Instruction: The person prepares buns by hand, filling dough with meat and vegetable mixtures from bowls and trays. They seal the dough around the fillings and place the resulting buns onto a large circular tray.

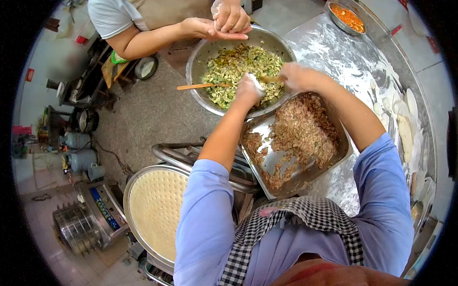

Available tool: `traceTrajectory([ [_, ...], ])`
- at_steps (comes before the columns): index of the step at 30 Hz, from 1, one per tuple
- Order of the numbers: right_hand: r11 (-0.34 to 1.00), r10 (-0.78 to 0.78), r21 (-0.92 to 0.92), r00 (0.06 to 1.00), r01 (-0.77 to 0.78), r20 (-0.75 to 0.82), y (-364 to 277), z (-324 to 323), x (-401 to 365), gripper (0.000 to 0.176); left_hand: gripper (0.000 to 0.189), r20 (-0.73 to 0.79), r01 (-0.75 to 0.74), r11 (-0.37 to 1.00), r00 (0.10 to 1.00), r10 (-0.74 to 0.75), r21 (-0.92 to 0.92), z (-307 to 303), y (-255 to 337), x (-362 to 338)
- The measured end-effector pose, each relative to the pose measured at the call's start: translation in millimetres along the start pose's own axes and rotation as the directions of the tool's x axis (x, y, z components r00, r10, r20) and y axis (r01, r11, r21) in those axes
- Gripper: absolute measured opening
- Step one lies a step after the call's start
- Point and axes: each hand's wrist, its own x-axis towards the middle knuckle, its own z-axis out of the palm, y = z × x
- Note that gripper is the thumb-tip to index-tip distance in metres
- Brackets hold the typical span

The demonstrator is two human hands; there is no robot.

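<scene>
A large steel bowl [194, 90] holds a chopped green and pale filling [231, 64]. Over its right part, my left hand [249, 90] is curled round a piece of white dough [256, 85]. Just right of it, my right hand [298, 77] is closed on a light-brown stick-like utensil [271, 79] whose far end is at the filling. A wooden handle [195, 86] rests across the bowl's left rim. Below the bowl, a rectangular metal tray [267, 188] contains minced brown filling [305, 128].
A co-worker's hands [226, 24] are pressed together above the bowl's far rim. Floured steel table [329, 52] at right bears dough pieces [404, 136] and a bowl of orange shreds [347, 19]. A round perforated steamer tray [160, 209] stands lower left.
</scene>
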Motion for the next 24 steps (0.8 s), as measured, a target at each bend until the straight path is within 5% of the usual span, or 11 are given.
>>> traceTrajectory([
  [1, 0.994, 0.036, -0.095, 0.989, -0.049, -0.141, 2, -6, 1, 0.020, 0.071, -0.014, 0.005, 1.000, 1.000, -0.005, 0.027, 3, -5, 2],
  [4, 0.998, 0.057, -0.032, 0.996, -0.059, -0.062, 3, -1, 14, 0.018, 0.067, -0.011, 0.069, 0.992, 0.998, -0.068, 0.107, 11, -7, 8],
  [5, 0.990, 0.067, 0.114, 0.991, -0.081, 0.118, 0, 3, 23, 0.020, 0.066, -0.003, 0.098, 0.986, 0.995, -0.099, 0.135, 10, -5, 8],
  [8, 0.953, 0.020, 0.300, 0.995, -0.050, 0.101, -17, 7, 5, 0.019, 0.078, -0.004, -0.029, 0.990, 1.000, 0.030, 0.137, 4, -10, 5],
  [9, 0.939, 0.064, 0.329, 0.990, -0.102, 0.125, -17, 11, 5, 0.016, 0.065, -0.033, 0.020, 0.999, 0.999, -0.019, 0.046, 1, -4, -2],
  [12, 0.974, -0.122, 0.148, 0.950, 0.170, -0.287, -15, 38, 4, 0.014, 0.066, -0.253, -0.140, 0.989, 0.959, 0.126, -0.038, 8, -12, -6],
  [15, 0.978, -0.202, -0.006, 0.932, 0.210, -0.300, -34, 29, -15, 0.017, 0.068, -0.432, -0.227, 0.974, 0.879, 0.203, -0.005, 13, -12, -8],
  [19, 0.990, -0.124, 0.056, 0.991, 0.127, -0.054, -6, 7, 8, 0.015, 0.069, -0.322, -0.173, 0.984, 0.929, 0.180, 0.051, 15, -27, 18],
  [22, 1.000, -0.017, 0.005, 0.965, 0.019, -0.263, 20, 13, 22, 0.017, 0.069, -0.196, -0.077, 0.997, 0.978, 0.076, 0.002, 8, -26, 17],
  [23, 0.955, 0.183, 0.248, 0.982, -0.165, -0.052, 5, 8, 18, 0.018, 0.070, -0.137, -0.030, 0.999, 0.990, 0.032, 0.017, 4, -22, 12],
  [24, 0.947, 0.145, 0.289, 0.989, -0.137, -0.004, -9, 4, 10, 0.017, 0.071, -0.082, 0.016, 0.999, 0.997, -0.014, 0.035, 1, -19, 9],
])
